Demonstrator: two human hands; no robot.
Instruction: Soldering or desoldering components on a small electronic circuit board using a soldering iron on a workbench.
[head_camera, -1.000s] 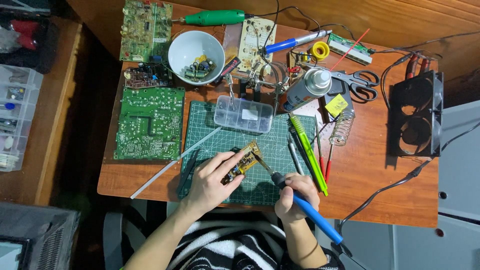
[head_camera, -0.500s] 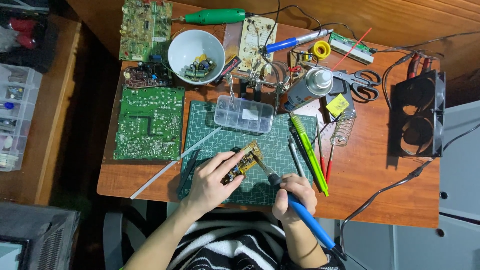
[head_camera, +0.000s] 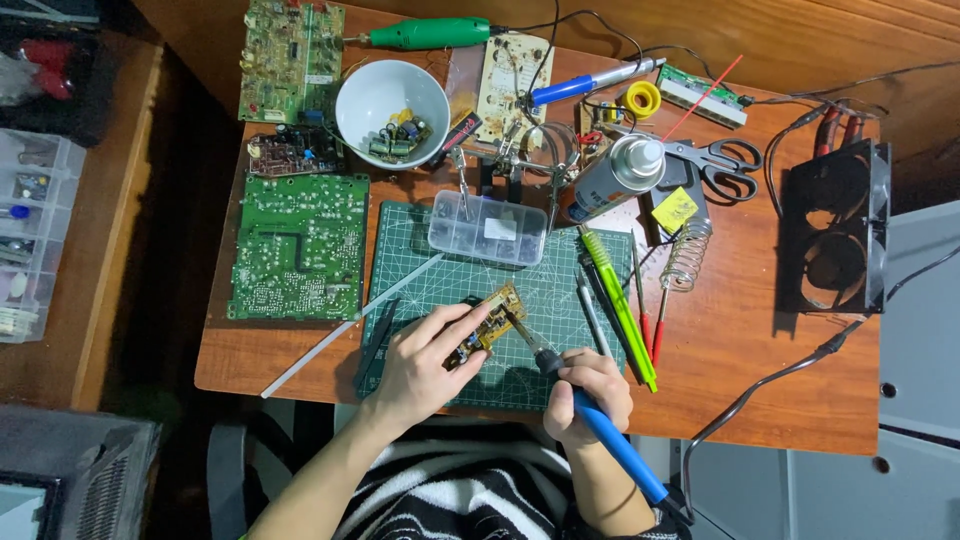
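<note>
My left hand (head_camera: 425, 362) pinches a small tan circuit board (head_camera: 488, 322) and holds it tilted just above the green cutting mat (head_camera: 420, 255). My right hand (head_camera: 590, 390) grips a blue-handled soldering iron (head_camera: 600, 430); its metal tip touches the right edge of the small board. The iron's cable runs off past my right forearm. Both hands work over the near half of the mat, close to the table's front edge.
A large green circuit board (head_camera: 298, 245) lies left of the mat, a clear parts box (head_camera: 487, 227) at its far edge. A white bowl (head_camera: 372, 95), spray can (head_camera: 618, 172), scissors (head_camera: 722, 160), coil stand (head_camera: 685, 255), screwdrivers and a black fan (head_camera: 832, 225) crowd the table.
My right hand has shifted slightly left and forward, bringing the iron's tip onto the small board. My left hand keeps the board in about the same place.
</note>
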